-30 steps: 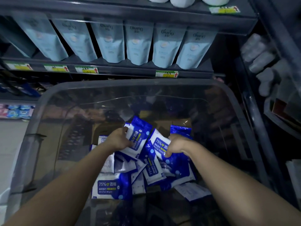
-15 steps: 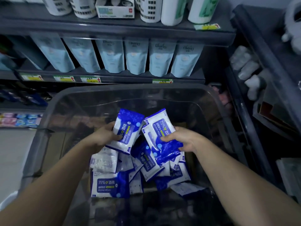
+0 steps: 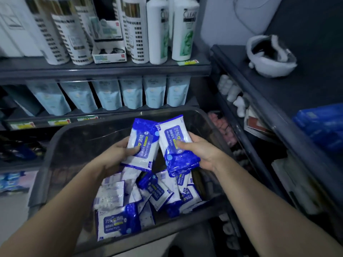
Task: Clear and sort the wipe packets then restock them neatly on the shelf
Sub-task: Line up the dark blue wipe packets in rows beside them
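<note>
Showing "75%" and "Alcohol Wipes" on its blue and white front, the right packet (image 3: 172,134) stands just beside the left packet (image 3: 143,136). Both are lifted over the loose packets (image 3: 148,197) that lie in the clear bin (image 3: 55,145). Behind the bin a shelf carries pale blue pouches (image 3: 111,95), and above them stand white bottles (image 3: 183,34), one partly reading "CLEAR". The left hand (image 3: 115,154) grips the left packet, thumb on its front. The right hand (image 3: 200,153) grips the other the same way.
</note>
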Demonstrator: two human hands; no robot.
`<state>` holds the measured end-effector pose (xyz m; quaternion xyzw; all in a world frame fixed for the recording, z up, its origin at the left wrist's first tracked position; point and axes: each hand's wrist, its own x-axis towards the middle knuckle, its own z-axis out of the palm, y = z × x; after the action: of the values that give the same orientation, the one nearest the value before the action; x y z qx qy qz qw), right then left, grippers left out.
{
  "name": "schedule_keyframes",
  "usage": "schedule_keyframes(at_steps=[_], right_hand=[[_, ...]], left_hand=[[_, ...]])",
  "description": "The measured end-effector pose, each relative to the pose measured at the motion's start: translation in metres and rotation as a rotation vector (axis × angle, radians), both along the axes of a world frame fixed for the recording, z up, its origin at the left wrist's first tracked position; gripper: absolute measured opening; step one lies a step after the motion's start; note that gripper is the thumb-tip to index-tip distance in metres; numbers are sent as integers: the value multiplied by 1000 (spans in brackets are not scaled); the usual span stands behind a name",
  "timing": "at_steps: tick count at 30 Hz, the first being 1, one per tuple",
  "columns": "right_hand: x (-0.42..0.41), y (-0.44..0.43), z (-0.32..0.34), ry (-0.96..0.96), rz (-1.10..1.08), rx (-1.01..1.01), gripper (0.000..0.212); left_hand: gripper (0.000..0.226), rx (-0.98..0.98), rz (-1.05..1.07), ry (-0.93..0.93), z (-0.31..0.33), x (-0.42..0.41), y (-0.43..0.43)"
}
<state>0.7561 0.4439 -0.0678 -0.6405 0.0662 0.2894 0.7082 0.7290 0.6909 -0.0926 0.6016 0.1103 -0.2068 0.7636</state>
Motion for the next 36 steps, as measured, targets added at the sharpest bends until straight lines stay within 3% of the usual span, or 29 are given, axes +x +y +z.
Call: schedule_keyframes(at_steps=[7, 14, 20, 28, 36], right_hand=[[-65, -21, 28, -219, -333, -115, 19], [-147, -77, 54, -351, -653, -369, 22], [-237, -140, 83, -403, -869, -458, 26], [-415, -227, 94, -366, -1104, -533, 30], [-618, -291, 114, -328, -1320, -727, 31]], left_hand=[[17, 30, -83, -113, 22, -13, -38], [23, -6, -190, -220, 57, -41, -111], [11, -3, -360, -366, 79, -84, -194], [18, 127, -580, -538, 89, -200, -324], [3, -36, -794, -519, 105, -364, -439]])
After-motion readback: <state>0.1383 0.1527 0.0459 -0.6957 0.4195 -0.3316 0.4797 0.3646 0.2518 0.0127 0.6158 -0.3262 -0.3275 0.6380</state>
